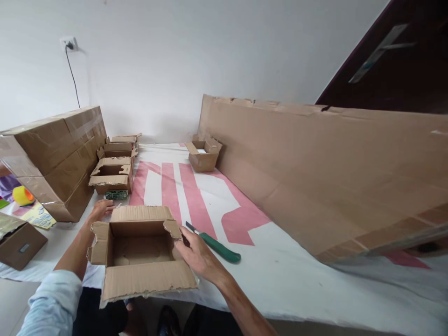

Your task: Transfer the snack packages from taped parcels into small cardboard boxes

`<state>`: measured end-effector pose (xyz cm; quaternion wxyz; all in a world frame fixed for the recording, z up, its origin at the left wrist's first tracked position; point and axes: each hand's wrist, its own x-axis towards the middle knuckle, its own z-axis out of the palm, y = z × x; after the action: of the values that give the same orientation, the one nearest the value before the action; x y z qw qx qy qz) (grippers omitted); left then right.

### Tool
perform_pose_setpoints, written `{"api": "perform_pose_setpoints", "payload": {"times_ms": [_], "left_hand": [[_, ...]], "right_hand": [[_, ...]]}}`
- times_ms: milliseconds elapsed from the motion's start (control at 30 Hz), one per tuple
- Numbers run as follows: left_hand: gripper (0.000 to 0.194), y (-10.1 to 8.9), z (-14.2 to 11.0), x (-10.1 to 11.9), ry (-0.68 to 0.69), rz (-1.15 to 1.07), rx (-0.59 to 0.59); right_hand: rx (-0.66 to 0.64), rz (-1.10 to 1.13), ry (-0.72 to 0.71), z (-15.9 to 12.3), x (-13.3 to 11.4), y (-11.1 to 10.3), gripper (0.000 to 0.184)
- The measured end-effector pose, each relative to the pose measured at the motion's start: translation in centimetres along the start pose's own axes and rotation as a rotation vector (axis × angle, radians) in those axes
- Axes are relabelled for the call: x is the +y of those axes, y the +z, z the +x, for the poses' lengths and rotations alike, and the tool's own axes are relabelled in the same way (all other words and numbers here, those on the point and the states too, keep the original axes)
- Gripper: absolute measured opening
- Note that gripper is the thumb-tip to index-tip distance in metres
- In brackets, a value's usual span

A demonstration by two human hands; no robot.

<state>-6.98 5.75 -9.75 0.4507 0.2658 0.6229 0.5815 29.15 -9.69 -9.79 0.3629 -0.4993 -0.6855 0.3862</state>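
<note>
An open cardboard box [142, 249] stands before me at the table's near edge, its flaps spread and its inside bare. My right hand [198, 254] grips the box's right side, thumb at the inner edge and fingers outside. Beyond the box's far left corner, my left hand [101, 210] is stretched out flat, its fingertips close to a small green printed piece [116, 195]; whether they touch it I cannot tell. That piece leans at the foot of another open box [111, 175]. To the right of my right hand lies a green-handled knife [220, 247], blade pointing away.
Several open boxes line the left, beside a taped carton stack [66, 154]. A small box [203, 156] stands at the back against a large cardboard panel [315, 177]. At far left are a yellow tape roll [24, 196] and a closed box [23, 242].
</note>
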Motion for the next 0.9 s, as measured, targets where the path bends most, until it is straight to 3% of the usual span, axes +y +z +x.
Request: {"api": "perform_pose_setpoints", "payload": {"times_ms": [200, 267, 333, 433, 533, 600, 667, 767, 900], "left_hand": [[0.064, -6.6, -6.3, 1.4, 0.127, 0.056, -0.035], [0.061, -9.0, -9.5, 2.0, 0.295, 0.086, 0.052], [0.050, -10.8, -13.2, 2.6, 0.506, 0.189, 0.218], [0.032, -11.7, -18.5, 2.9, 0.804, 0.471, 0.384], [0.022, -10.4, -21.3, 1.6, 0.983, 0.690, 0.264], [0.022, -9.3, -21.0, -0.3, 0.917, 0.818, 0.099], [0.031, -8.3, -19.3, -2.3, 0.769, 0.979, 0.009], [0.042, -7.1, -15.5, -4.3, 0.591, 1.154, 0.013], [0.042, -5.3, -11.3, -4.8, 0.423, 1.136, 0.076]], "right_hand": [[-0.014, -0.198, -0.007, 3.6, -0.1, 1.0, 0.028], [-0.006, -0.270, 0.020, 5.8, -0.3, 1.9, 0.023], [-0.001, -0.290, 0.047, 8.2, -0.7, 3.1, 0.021], [-0.003, -0.290, 0.074, 11.6, -2.1, 5.4, 0.025], [-0.002, -0.277, 0.086, 14.3, -4.0, 7.8, 0.029], [0.014, -0.257, 0.064, 15.3, -5.1, 9.1, 0.032], [0.044, -0.231, 0.015, 15.5, -5.6, 9.8, 0.037], [0.092, -0.208, -0.082, 14.2, -4.8, 9.9, 0.043], [0.157, -0.233, -0.192, 10.1, -0.6, 8.2, 0.041]]}}
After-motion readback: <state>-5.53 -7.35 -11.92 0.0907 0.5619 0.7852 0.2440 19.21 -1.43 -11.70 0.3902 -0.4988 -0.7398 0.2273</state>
